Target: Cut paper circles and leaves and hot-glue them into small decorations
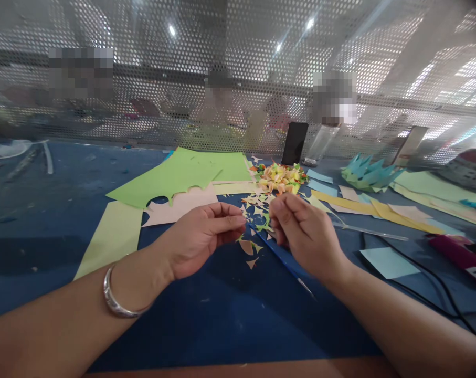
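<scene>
My left hand point(210, 233), with a silver bangle on its wrist, is raised over the blue table with thumb and fingers pinched together. Across from it, my right hand point(306, 236) is closed, thumb pressed on curled fingers. Whatever either hand grips is hidden or too small to name. Between and below them lie small paper scraps point(246, 248) and a thin blue paintbrush point(279, 255). Just beyond is a pile of small yellow, peach and orange paper pieces point(282, 177). A large green sheet point(186, 170) with scalloped cut edges lies behind my left hand.
A dark phone point(295, 143) and a clear bottle point(321, 144) stand before a perforated metal screen point(253, 68). To the right are a teal folded-paper flower point(369, 172), yellow paper strips point(403, 216), a purple power strip point(456, 254) and black cables point(438, 278).
</scene>
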Tool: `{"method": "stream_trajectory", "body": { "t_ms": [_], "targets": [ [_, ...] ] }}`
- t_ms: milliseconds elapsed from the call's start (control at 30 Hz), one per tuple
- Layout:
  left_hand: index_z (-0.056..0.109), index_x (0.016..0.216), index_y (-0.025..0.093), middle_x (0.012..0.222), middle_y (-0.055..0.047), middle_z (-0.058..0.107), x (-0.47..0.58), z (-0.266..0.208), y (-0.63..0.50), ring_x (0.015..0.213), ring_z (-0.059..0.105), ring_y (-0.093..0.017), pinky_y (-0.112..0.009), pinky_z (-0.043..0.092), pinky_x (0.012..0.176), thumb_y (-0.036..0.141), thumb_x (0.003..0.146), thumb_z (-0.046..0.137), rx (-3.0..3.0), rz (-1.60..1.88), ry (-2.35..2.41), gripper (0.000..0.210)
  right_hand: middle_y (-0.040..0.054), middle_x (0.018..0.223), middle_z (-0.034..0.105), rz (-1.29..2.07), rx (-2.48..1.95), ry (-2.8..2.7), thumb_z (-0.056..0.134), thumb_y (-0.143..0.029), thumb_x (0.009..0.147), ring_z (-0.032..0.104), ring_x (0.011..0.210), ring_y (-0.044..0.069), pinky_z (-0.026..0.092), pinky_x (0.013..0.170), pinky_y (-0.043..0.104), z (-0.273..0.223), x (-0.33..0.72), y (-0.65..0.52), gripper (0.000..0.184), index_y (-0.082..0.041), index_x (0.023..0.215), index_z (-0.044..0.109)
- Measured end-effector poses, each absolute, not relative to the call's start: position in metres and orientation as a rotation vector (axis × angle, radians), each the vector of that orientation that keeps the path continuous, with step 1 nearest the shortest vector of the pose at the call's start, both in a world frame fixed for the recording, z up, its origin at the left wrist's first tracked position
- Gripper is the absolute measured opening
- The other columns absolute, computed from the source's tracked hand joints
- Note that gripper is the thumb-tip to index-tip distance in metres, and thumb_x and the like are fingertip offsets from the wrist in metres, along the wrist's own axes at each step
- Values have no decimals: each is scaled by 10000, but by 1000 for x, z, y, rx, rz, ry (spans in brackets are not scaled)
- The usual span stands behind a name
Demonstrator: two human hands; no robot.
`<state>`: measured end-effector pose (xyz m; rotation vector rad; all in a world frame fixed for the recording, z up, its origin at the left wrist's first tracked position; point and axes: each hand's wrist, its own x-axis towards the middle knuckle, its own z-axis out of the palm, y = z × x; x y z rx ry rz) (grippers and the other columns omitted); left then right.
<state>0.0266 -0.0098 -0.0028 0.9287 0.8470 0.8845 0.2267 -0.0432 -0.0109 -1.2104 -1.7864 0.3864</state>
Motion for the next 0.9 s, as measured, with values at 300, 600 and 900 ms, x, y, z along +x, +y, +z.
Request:
{"method": "stream_trajectory", "body": {
  "t_ms": [300, 600, 900],
  "targets": [
    [626, 807, 179, 683, 8, 617, 14, 3, 3, 641, 577, -128, -263, 450, 623, 335, 861, 721, 1556, 904, 977, 190, -44, 657, 570, 373, -1304, -1783, 622, -305, 932, 490, 516, 97, 378, 543, 270, -11, 230, -37, 149, -219, 835, 549],
    [675, 1006, 195, 941, -43, 606, 31, -9, -18, 810, 596, -188, -314, 459, 706, 411, 920, 630, 2560, 738, 1051, 238, -41, 695, 601, 468, -1349, -1785, 617, -273, 906, 487, 500, 85, 375, 522, 263, -14, 231, -32, 81, -213, 864, 582],
    [662, 981, 182, 992, -56, 592, 36, -10, -21, 861, 615, -208, -326, 468, 716, 290, 914, 607, 2609, 572, 1038, 139, -46, 689, 579, 495, -1322, -1798, 598, -250, 896, 484, 500, 87, 361, 502, 258, -15, 231, -32, 46, -216, 879, 572]
  ]
}}
